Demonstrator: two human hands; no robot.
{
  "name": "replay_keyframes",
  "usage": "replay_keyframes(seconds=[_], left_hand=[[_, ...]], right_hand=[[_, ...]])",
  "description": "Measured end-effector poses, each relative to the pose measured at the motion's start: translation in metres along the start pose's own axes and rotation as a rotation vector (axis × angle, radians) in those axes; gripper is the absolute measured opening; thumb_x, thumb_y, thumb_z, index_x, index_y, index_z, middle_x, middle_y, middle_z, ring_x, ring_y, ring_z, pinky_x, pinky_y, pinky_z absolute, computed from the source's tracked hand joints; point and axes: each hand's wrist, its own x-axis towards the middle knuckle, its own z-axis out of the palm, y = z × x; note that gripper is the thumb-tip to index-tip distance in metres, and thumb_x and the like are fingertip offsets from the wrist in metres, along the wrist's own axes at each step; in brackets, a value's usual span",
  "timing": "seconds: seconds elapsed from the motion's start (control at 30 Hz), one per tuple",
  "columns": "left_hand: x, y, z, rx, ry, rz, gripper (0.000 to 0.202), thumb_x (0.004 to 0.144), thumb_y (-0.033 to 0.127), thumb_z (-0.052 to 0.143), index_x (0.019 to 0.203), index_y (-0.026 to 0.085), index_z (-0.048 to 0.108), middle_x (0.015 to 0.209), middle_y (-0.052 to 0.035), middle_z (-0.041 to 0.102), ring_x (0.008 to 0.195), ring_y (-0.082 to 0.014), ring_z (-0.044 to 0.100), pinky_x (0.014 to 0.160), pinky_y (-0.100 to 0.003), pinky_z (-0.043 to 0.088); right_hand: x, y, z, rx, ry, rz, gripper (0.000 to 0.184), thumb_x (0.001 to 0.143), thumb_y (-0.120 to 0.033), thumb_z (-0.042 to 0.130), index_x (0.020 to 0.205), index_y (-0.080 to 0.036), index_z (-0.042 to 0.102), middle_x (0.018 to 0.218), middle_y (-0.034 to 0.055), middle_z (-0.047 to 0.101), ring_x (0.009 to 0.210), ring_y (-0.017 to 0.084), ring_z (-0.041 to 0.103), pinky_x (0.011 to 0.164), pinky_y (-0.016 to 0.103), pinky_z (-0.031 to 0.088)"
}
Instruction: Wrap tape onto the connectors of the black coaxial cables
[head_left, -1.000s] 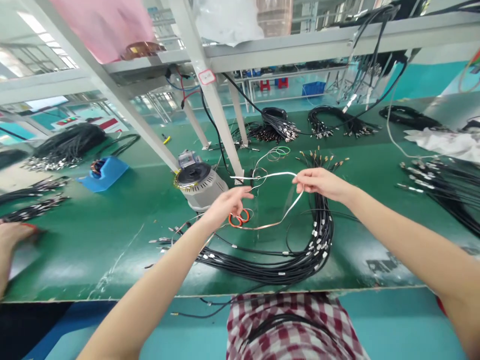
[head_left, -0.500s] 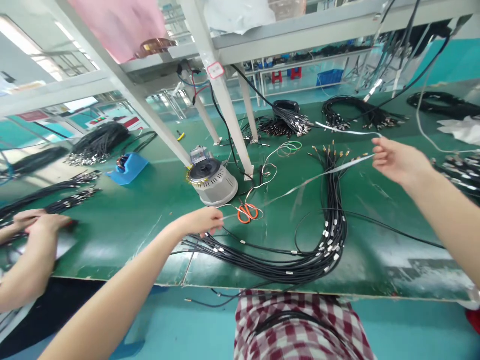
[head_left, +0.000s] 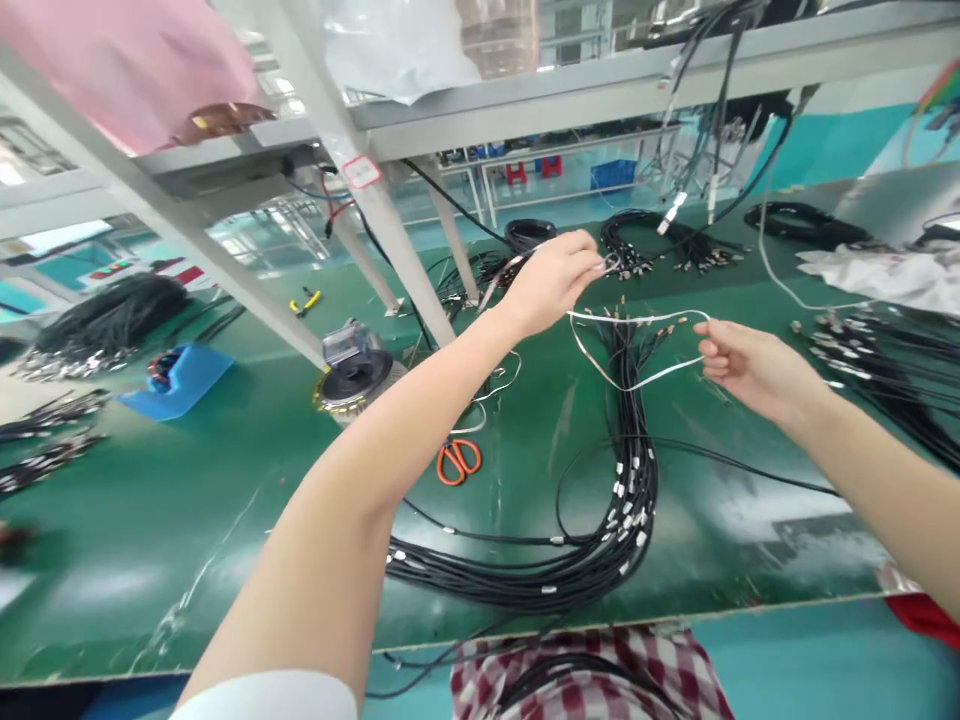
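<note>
The right hand (head_left: 754, 368) pinches a narrow white strip (head_left: 637, 320) between thumb and fingers; the strip bends at this grip and runs back toward the left in two strands. The upper strand goes nearly straight to just under the left hand (head_left: 555, 278), and the lower one sags before rising to the same side, so the loop lies between the two hands. They are apart, the left one higher and farther over the bench (head_left: 540, 450). A small pale ring shows at its fingertips; whether the fingers are clamped on this, or on the strip as well, I cannot tell.

Beneath the loop are the far ends of a curved bundle of black cables (head_left: 517, 588), which sweeps round toward the near edge of the bench. Orange-handled scissors (head_left: 458, 464) lie below the left forearm. A round grey machine (head_left: 352, 378) stands left of that forearm, partly hidden behind it.
</note>
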Motion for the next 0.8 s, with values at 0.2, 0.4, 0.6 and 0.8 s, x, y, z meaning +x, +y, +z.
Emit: replay_keyframes(seconds=[0.2, 0.4, 0.6, 0.8], left_hand=[[-0.087, 0.019, 0.02, 0.138, -0.22, -0.332, 0.038, 0.08, 0.031, 0.069, 0.11, 0.008, 0.064, 0.103, -0.0142, 0.064, 0.09, -0.0269, 0.064, 0.082, -0.037, 0.05], [-0.138, 0.103, 0.007, 0.082, -0.065, -0.352, 0.036, 0.097, 0.027, 0.045, 0.132, 0.021, 0.051, 0.13, -0.0119, 0.056, 0.095, -0.0213, 0.063, 0.084, -0.035, 0.049], [-0.143, 0.16, 0.003, -0.383, -0.259, -0.402, 0.032, 0.095, 0.031, 0.053, 0.125, 0.021, 0.054, 0.091, -0.0022, 0.066, 0.062, -0.0126, 0.055, 0.063, -0.026, 0.044], [-0.165, 0.143, -0.017, -0.315, -0.155, -0.494, 0.022, 0.094, 0.038, 0.056, 0.092, 0.02, 0.067, 0.079, 0.0, 0.064, 0.07, -0.015, 0.055, 0.065, -0.026, 0.041]], right_hand=[[-0.016, 0.009, 0.022, -0.368, -0.103, -0.117, 0.031, 0.085, -0.043, 0.068, 0.099, -0.016, 0.073, 0.075, 0.0021, 0.064, 0.058, 0.006, 0.048, 0.05, 0.018, 0.036], [-0.041, 0.008, 0.065, -0.531, -0.393, -0.06, 0.031, 0.086, -0.041, 0.067, 0.094, -0.012, 0.076, 0.064, 0.0023, 0.067, 0.052, 0.008, 0.048, 0.053, 0.021, 0.037], [-0.085, 0.003, 0.097, -0.599, -0.736, -0.026, 0.044, 0.096, -0.049, 0.052, 0.085, -0.012, 0.072, 0.069, 0.0032, 0.07, 0.05, 0.006, 0.044, 0.052, 0.021, 0.034], [-0.112, 0.011, 0.073, -0.534, -0.671, 0.083, 0.043, 0.095, -0.051, 0.054, 0.105, -0.013, 0.072, 0.087, 0.0073, 0.074, 0.053, 0.006, 0.043, 0.053, 0.022, 0.034]])
